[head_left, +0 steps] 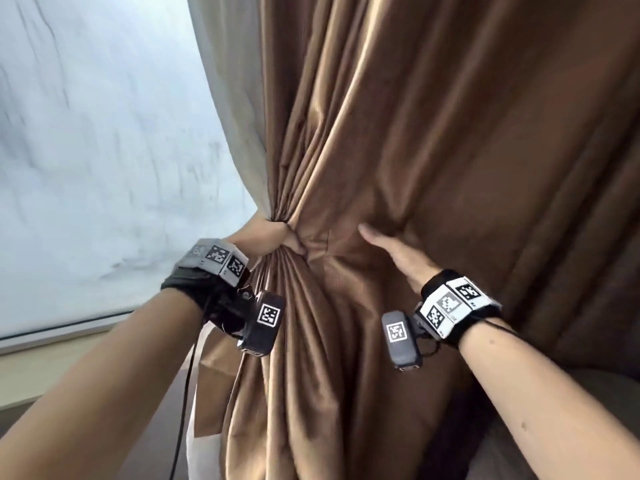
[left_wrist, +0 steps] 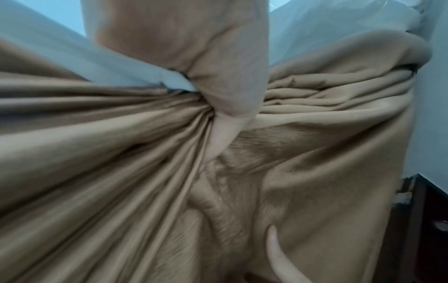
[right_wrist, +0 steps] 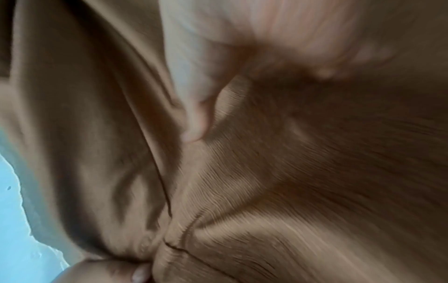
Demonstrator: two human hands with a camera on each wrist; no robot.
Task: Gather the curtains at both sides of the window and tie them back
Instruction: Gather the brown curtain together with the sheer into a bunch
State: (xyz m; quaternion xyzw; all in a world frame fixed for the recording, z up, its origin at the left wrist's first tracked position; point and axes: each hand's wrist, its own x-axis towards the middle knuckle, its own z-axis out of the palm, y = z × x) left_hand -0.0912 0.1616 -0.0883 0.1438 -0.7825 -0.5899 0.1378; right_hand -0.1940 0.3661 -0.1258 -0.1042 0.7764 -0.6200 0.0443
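A brown curtain (head_left: 415,133) hangs on the right side of the window, with a pale lining (head_left: 235,133) along its left edge. My left hand (head_left: 277,240) grips the gathered left edge in a fist, and pleats fan out above and below it; in the left wrist view the hand (left_wrist: 227,95) is wrapped round the bunch of curtain (left_wrist: 97,153). My right hand (head_left: 391,251) is a short way to the right, thumb lying on the cloth and fingers dug into a fold that hides them. The right wrist view is blurred: thumb (right_wrist: 196,114) on the curtain (right_wrist: 290,172).
White sheer fabric (head_left: 104,133) covers the bright window at the left, above a pale sill (head_left: 52,337). A black cable (head_left: 187,393) hangs from my left wrist. A grey surface (head_left: 588,393) lies at the lower right; dark furniture (left_wrist: 424,229) stands beside the curtain.
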